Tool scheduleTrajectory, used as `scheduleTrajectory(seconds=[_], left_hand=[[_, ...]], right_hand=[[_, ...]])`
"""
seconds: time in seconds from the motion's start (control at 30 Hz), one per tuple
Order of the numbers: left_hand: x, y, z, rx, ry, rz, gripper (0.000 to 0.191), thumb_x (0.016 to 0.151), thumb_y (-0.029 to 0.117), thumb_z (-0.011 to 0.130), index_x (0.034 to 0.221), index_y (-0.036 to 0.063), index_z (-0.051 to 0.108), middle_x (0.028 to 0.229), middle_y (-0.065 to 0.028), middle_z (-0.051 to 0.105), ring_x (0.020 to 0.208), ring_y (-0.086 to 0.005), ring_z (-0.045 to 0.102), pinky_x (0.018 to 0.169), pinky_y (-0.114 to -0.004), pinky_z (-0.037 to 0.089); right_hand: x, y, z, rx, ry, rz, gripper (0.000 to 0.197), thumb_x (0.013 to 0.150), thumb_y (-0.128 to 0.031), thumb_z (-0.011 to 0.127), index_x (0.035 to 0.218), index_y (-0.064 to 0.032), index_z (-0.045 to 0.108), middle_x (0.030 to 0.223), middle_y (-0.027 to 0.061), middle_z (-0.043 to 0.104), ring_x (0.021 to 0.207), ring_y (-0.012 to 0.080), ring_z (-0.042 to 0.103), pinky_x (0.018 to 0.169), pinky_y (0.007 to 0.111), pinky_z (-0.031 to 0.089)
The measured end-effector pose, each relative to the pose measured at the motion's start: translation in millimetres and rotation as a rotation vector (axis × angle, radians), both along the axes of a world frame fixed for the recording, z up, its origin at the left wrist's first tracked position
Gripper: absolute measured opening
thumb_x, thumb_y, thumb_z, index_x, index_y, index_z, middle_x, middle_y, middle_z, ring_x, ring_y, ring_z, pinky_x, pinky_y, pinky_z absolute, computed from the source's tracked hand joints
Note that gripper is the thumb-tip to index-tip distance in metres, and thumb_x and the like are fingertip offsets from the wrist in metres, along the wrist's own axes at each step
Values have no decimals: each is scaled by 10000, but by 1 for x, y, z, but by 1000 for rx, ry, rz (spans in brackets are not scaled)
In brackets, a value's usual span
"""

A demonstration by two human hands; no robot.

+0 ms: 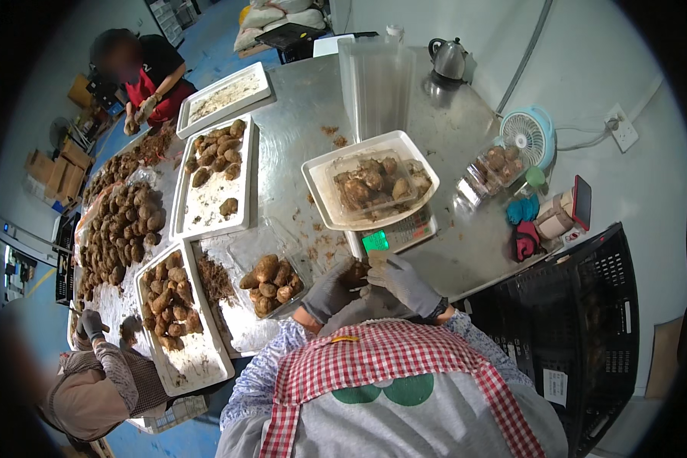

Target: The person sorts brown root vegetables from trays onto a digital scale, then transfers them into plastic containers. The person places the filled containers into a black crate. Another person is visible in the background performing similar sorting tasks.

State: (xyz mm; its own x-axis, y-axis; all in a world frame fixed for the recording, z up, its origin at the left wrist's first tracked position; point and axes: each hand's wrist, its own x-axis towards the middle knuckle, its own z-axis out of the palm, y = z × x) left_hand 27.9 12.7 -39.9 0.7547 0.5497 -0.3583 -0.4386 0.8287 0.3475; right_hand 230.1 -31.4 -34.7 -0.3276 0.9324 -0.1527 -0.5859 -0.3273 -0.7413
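Observation:
At the table's near edge, my left hand (331, 291) in a grey work glove is closed around a brown, rough-skinned tuber (353, 273), which looks like a small taro. My right hand (403, 284), gloved too, has its fingers against or close to the tuber's right side; its grip is unclear. Just beyond both hands sits a digital scale (403, 233) with a lit green display. A white tray (314, 178) rests on it, holding a clear plastic box of taros (372, 186). Left of my hands, another clear box holds taros (270, 280).
White trays (206, 214) (197, 366) with taros stand leftward, near a large taro heap (126, 229). Two co-workers (154, 74) (91, 378) work there. Stacked clear containers (372, 86), a kettle (450, 60), a fan (528, 134) and black crates (561, 326) lie beyond and right.

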Motion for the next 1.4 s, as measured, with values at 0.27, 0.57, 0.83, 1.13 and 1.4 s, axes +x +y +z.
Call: scheduleTrajectory(seconds=[0.27,0.57,0.83,1.13,1.4], left_hand=[[-22,98,95,613,388,473,250,875,114,637,1074,17,521,915,-67,577,861,-190,607,754,-318,535],[22,259,72,1184,1012,18,359,795,158,699,1074,1,535,902,-93,618,811,-174,584,717,-304,490],[47,182,107,1005,640,140,229,810,7,663,991,37,525,857,-39,588,729,-139,591,679,-261,503],[106,37,190,1425,678,504,467,695,-116,552,1143,-3,482,1098,-97,535,995,-156,530,822,-246,492],[184,-40,215,1889,93,66,653,641,8,778,1180,-1,409,1162,-184,517,1033,-236,556,793,-322,508]], right_hand=[[12,46,31,-132,-103,-198,389,959,-215,549,1271,-2,457,1129,167,601,995,238,627,777,350,567],[-8,98,-10,287,-533,-311,416,950,-346,558,1176,3,538,1003,99,624,830,212,637,701,336,547],[-1,92,57,31,-875,-493,782,862,-533,574,1372,3,320,765,132,637,656,216,623,555,343,488],[37,14,105,352,-86,-739,823,932,-283,584,1517,-95,38,1466,102,328,1294,188,367,1072,311,309],[174,-162,169,520,-191,-1053,527,924,-268,583,1380,-82,395,1334,110,485,1210,235,500,982,398,465]])
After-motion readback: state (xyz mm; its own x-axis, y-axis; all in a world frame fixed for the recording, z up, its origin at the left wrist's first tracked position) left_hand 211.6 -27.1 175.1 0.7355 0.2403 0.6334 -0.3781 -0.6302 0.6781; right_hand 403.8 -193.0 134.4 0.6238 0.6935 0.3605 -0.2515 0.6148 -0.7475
